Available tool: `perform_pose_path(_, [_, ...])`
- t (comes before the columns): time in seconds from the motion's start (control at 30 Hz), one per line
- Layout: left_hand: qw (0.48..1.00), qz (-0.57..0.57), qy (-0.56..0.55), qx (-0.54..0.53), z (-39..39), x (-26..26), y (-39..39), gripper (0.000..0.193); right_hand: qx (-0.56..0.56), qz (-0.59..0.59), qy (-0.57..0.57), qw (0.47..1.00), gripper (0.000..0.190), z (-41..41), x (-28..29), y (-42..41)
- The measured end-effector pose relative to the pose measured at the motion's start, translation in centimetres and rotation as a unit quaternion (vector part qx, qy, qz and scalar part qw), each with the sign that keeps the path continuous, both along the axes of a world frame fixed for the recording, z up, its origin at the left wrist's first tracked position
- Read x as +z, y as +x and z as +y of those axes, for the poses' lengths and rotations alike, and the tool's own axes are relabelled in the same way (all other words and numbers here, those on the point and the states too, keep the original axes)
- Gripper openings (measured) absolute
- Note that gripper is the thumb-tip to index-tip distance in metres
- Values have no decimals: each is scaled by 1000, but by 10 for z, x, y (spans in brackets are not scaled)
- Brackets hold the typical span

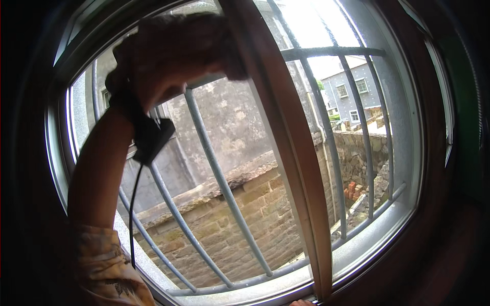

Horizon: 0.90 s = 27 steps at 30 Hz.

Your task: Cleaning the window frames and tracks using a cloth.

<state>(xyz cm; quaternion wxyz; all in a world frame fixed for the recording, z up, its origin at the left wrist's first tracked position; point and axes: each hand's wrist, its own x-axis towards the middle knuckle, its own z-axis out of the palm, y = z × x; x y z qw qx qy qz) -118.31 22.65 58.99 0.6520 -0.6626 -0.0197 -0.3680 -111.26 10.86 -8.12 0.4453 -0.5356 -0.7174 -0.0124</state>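
My left hand (pixel 172 65) is raised high in front of the window, dark against the light and blurred. Its fingers reach the upper part of the wooden window stile (pixel 287 126); whether they hold anything is too dark to tell. A black strap with a small box-shaped device (pixel 153 139) sits on that wrist, and a thin black cable (pixel 133 222) hangs from it. The forearm comes out of a patterned yellow-brown sleeve (pixel 111 264). Of my right hand (pixel 302 302) only a sliver of fingers shows at the bottom edge, beside the foot of the stile.
Round metal bars (pixel 218 168) stand outside the window, joined by a lower rail (pixel 245 282). Beyond them rises a plastered wall (pixel 229 126) over a brick base (pixel 237 222). Orange bricks (pixel 352 190) lie farther right, below a grey building (pixel 350 90). Dark surroundings border the window.
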Motion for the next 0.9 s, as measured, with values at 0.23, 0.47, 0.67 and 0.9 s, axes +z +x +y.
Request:
perform_pose_path(0.23, [992,27,-117,48,-13,-118,-20,64,-23,-18,27,999,18,3,2,-4])
perform_pose_path(0.47, [958,102,-268,4,-4,-221,-43,60,-16,-50,39,998,23,5,15,-5])
perform_pose_path(0.67, [876,188,-436,-86,-9,-323,-45,56,-13,-37,27,999,23,-7,23,-9])
perform_pose_path(0.9, [715,234,-639,-164,7,-471,-43,52,-20,-64,1,998,31,-10,9,-11])
